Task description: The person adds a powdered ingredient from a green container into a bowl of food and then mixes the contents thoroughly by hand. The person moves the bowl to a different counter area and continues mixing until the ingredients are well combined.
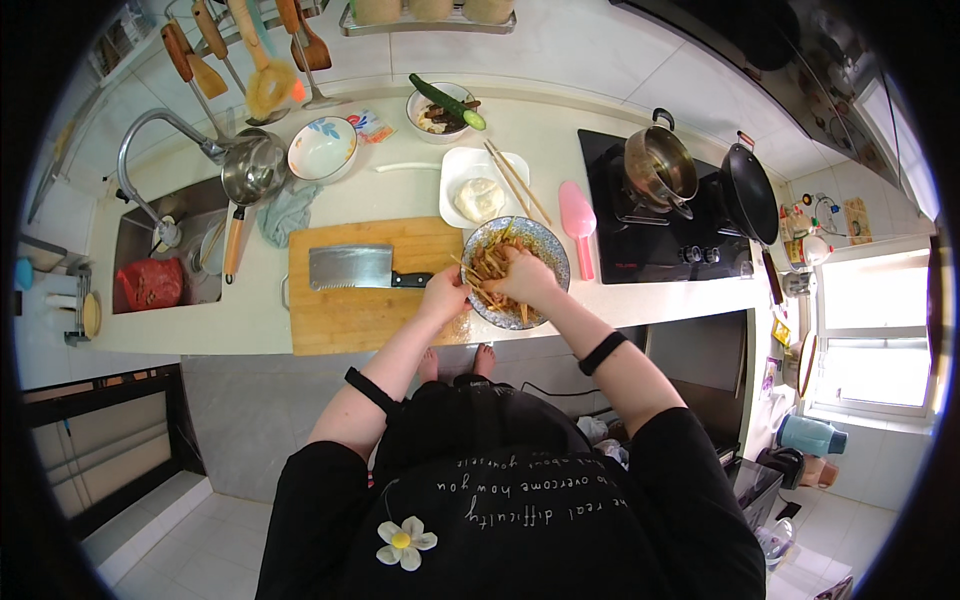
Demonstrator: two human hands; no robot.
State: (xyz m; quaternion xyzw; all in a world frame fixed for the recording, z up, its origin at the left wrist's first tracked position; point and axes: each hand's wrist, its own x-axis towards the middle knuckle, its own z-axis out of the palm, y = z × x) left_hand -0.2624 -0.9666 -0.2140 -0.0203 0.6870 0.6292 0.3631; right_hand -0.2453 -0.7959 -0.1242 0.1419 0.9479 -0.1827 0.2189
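Observation:
A patterned bowl point(553, 241) with a dark rim stands at the right end of the wooden cutting board, full of brown-seasoned food strips point(491, 264). My left hand point(446, 295) holds the bowl's left rim. Inside it, my right hand point(528, 277) has its fingers and thumb around some strips, with the fingertips partly buried. A cleaver point(351, 267) lies flat on the cutting board point(360, 322), its black handle pointing at my left hand. Just behind the bowl, a white square dish point(454, 169) carries a pale dough lump point(480, 199) and a pair of chopsticks point(517, 180).
Right of the bowl lie a pink scoop point(577, 214) and a black gas hob point(637, 259) bearing a steel pot point(660, 165) and a wok point(750, 195). A cucumber point(446, 101) rests across a bowl behind. Leftward are a floral bowl point(322, 150), a cloth point(287, 214), a saucepan point(251, 169) and the sink point(135, 225).

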